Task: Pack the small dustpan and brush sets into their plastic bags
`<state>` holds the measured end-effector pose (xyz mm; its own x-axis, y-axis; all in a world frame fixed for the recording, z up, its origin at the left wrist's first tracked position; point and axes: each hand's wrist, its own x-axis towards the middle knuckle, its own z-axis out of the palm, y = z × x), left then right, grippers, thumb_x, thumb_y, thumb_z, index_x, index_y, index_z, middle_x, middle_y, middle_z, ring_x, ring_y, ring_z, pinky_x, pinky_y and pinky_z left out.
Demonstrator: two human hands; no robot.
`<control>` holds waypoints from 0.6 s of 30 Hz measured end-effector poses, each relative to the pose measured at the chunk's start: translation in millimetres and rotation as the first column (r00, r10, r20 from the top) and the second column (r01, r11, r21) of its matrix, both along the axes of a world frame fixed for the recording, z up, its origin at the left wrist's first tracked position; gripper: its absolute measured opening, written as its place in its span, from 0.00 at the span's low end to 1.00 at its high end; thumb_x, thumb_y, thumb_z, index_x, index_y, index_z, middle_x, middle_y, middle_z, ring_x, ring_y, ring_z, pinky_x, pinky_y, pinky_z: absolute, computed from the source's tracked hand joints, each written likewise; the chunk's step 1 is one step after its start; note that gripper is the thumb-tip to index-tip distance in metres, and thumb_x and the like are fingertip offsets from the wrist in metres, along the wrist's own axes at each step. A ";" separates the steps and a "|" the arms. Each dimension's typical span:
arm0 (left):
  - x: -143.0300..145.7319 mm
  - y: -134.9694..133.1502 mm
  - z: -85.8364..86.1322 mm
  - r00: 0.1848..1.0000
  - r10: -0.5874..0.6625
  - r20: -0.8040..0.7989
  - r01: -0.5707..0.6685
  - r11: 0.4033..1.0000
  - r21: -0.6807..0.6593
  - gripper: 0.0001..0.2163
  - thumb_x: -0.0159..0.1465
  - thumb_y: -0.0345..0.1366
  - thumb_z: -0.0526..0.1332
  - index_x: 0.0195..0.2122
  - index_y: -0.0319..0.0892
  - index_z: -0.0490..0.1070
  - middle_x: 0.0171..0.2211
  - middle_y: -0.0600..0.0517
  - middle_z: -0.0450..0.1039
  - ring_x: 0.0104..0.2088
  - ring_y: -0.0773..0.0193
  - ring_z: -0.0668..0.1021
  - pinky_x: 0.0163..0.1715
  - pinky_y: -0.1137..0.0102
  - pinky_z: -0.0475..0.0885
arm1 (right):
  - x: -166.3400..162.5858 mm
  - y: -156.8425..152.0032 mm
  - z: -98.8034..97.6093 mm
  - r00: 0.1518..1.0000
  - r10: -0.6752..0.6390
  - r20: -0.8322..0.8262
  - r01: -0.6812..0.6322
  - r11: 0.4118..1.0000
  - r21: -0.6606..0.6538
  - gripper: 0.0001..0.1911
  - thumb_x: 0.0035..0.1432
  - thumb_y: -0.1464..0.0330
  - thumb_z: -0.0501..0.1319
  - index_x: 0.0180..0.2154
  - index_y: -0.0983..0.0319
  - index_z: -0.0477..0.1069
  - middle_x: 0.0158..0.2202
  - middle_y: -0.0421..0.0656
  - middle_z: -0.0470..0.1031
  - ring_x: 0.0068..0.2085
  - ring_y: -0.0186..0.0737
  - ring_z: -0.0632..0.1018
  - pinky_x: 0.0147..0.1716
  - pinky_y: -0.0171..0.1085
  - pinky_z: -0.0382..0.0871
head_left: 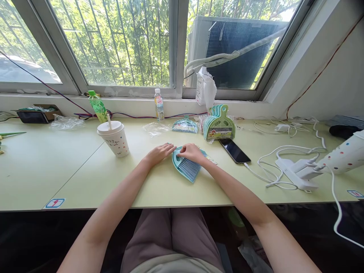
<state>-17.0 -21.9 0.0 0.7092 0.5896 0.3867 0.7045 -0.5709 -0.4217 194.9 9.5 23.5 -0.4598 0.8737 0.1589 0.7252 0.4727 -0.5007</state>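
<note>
A small teal brush and dustpan set (186, 167) lies flat on the pale green table (85, 170) in front of me. My left hand (159, 152) rests on the table with its fingers stretched toward the set's far left edge. My right hand (191, 151) lies on top of the set near its handle end, fingers curled down over it. A stack of green dustpans (219, 123) stands upright just behind, and another teal brush set (184, 126) lies beside it.
A lidded paper cup with a straw (114, 138) stands at the left. A black phone (234, 151) lies to the right, joined to white cables and a power strip (295, 172). A small bottle (159, 104), a green pouch (98, 106) and clear plastic bags (156, 129) sit near the window sill.
</note>
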 end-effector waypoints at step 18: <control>49.5 -19.2 10.6 0.039 0.730 0.682 0.763 0.419 -0.492 0.28 0.55 0.40 0.65 0.57 0.48 0.64 0.45 0.49 0.75 0.44 0.56 0.77 0.40 0.66 0.74 | 1.8 9.8 0.3 0.875 -0.016 -0.484 0.058 0.996 0.071 0.06 0.57 0.69 0.59 0.34 0.61 0.75 0.35 0.42 0.78 0.28 0.35 0.76 0.33 0.35 0.71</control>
